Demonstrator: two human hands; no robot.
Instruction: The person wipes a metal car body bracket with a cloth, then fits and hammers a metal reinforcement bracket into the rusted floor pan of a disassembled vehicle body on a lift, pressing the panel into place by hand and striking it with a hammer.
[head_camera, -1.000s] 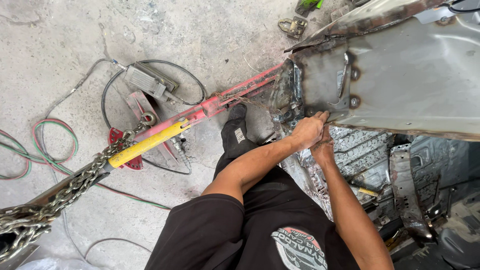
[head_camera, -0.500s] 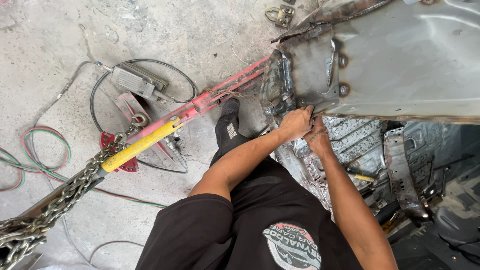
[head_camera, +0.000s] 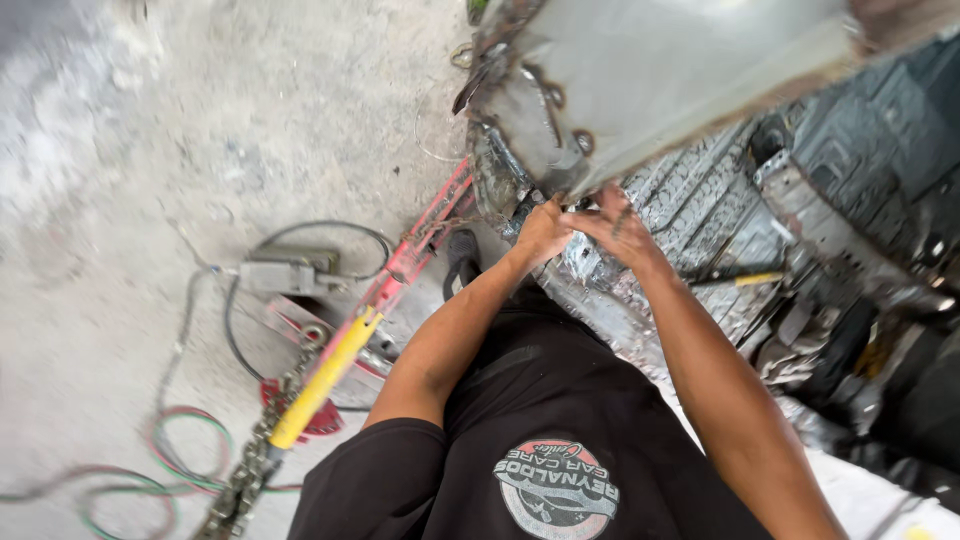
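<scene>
- Grey concrete floor (head_camera: 120, 150) at far left, dusty and stained, with red and green hoses (head_camera: 185, 445) looped low down.
- Lying on it: a chain (head_camera: 250, 470) hooked to a yellow handle (head_camera: 320, 385), joined to a red bar (head_camera: 420, 250) slanting up to the right toward the metal panel.
- Beside the bar, a grey box (head_camera: 285, 272) with a black cable (head_camera: 300, 232) curled round it.
- Left hand (head_camera: 543, 232) raised to the lower corner of the bare metal panel (head_camera: 660, 80), fingers curled and closed against the torn edge; whether anything small sits inside the grip, cannot tell.
- Right hand (head_camera: 612, 225) just beside it, touching, fingers partly bent and pressed at the same corner; nothing clearly held.
- Panel itself: upper middle to upper right, overhead of the hands, long axis running from the lower-left corner up toward the right edge, battered end pointing down-left toward the red bar.
- Likely handling: stiff sheet steel, heavy, still joined to the car body, so unlikely to shift by hand; ragged, rusty edges probably sharp, better gripped on the folded flange than on the torn lip.
- Further right: ribbed floor pan (head_camera: 700, 230), a yellow-tipped tool (head_camera: 745, 281) lying on it, dark bodywork beyond.
</scene>
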